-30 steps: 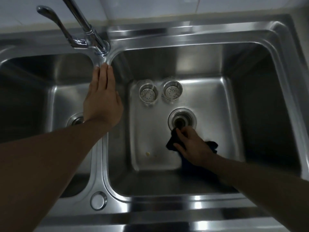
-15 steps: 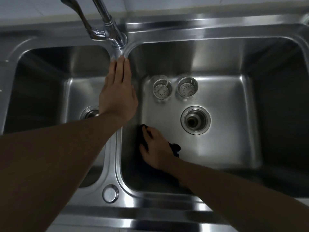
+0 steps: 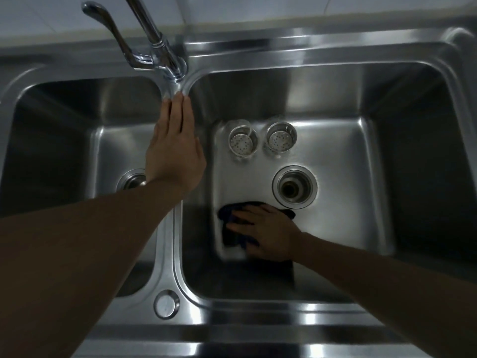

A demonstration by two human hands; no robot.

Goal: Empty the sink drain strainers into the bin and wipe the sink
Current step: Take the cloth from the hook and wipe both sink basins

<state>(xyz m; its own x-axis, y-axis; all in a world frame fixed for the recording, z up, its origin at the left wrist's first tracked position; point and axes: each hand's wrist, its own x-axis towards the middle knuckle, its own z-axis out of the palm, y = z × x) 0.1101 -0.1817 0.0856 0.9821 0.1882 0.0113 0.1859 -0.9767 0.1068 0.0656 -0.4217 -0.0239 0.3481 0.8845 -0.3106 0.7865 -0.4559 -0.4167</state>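
Wiping in progress: right hand (image 3: 268, 233) lies flat on a dark cloth (image 3: 228, 211) on the floor of the right basin (image 3: 348, 208), front-left of the open drain (image 3: 294, 187). Its fingers (image 3: 240, 220) are extended and slightly spread, pressing the cloth down, not pinching it. Cloth edges stick out beyond the fingertips and beside the wrist; this area is motion-blurred.

Left hand (image 3: 175, 151) is palm-down on the divider (image 3: 167, 254) between the two basins. Its fingers (image 3: 178, 109) are straight and pressed together, tips just short of the faucet (image 3: 165, 60) base.

Two drain strainers sit upright side by side at the back of the right basin floor: left strainer (image 3: 241, 143), right strainer (image 3: 280, 138), close together, well apart from the cloth. Cannot tell whether they touch. Neither is in a drain.

Left basin (image 3: 51, 151): drain fitting (image 3: 130, 179) partly hidden by the left wrist. Round cap (image 3: 166, 304) on the front rim.
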